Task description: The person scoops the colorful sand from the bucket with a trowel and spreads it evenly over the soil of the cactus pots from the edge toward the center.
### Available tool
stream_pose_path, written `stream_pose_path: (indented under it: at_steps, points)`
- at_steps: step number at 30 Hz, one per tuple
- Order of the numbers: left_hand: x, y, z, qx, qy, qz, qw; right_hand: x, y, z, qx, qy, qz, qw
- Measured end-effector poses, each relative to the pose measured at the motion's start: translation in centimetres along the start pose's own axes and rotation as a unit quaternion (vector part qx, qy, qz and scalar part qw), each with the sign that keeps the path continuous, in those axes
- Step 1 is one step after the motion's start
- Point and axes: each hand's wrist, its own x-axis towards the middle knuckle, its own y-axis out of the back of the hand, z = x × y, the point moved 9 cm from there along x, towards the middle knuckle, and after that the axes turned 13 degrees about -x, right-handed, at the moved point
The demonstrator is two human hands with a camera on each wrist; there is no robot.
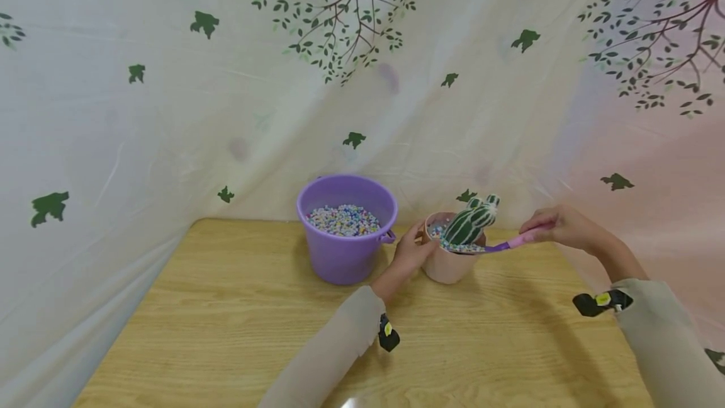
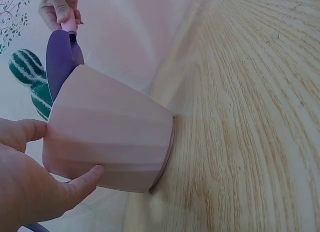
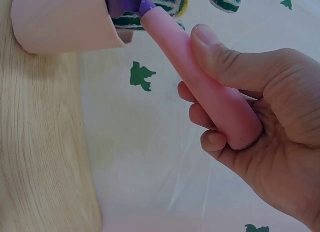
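Note:
A pink pot (image 1: 449,267) stands on the table, holding a green-and-white striped cactus (image 1: 469,224) that leans right, with small coloured beads around it. My left hand (image 1: 409,253) grips the pot's left side; in the left wrist view its thumb and fingers (image 2: 86,184) press on the wall near the rim. My right hand (image 1: 557,226) holds the pink handle (image 3: 200,76) of a purple shovel (image 2: 61,61), fingers curled round it. The shovel's blade lies at the pot's rim on the near right side, with beads on or beside it; where blade and beads meet is unclear.
A purple bucket (image 1: 347,261) with many coloured beads (image 1: 344,221) inside stands left of the pot, its handle joint facing my left hand. The wooden table (image 1: 238,320) ends just behind both. A pale cloth (image 1: 170,143) printed with leaves and branches hangs behind.

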Motion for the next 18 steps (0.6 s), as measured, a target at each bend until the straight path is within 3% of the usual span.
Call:
stream_pose_path:
  at_steps: [4, 9, 14, 18]
  points:
    - [0.18, 0.10, -0.14, -0.017, 0.007, 0.012, 0.9998, 0.10, 0.00, 0.07, -0.007, 0.002, 0.001, 1.0000]
    - [0.24, 0.21, 0.00, -0.018, -0.020, 0.024, 0.9993, 0.24, 0.08, -0.11, -0.013, 0.009, -0.001, 0.9999]
    - [-0.22, 0.02, 0.30, 0.002, -0.035, 0.021, 0.9992, 0.26, 0.09, 0.01, -0.013, 0.004, -0.010, 0.9999]
    - [-0.09, -0.01, 0.22, -0.013, -0.032, 0.015, 0.9993, 0.18, 0.25, -0.12, -0.010, 0.008, -0.014, 0.9998]
